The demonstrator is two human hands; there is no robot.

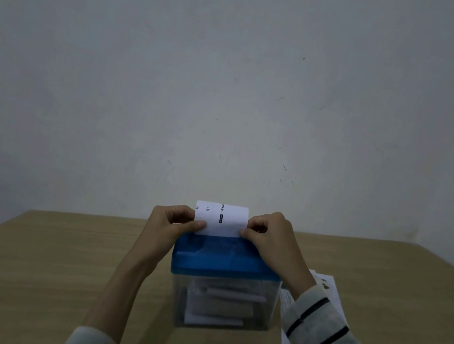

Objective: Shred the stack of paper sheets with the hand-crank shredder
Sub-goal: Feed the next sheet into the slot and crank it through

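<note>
The hand-crank shredder [224,262] stands in the middle of the table, a blue lid on a clear bin with white paper pieces inside. A white printed sheet [224,220] stands upright at the lid's far edge. My left hand [171,222] pinches its left edge and my right hand [269,232] pinches its right edge. The stack of paper sheets [326,289] lies flat on the table to the right of the shredder, partly hidden under my right sleeve. The crank is not visible.
The wooden table [58,264] runs to a plain grey wall [233,84] at the back. Its left and right edges angle off toward the frame's sides.
</note>
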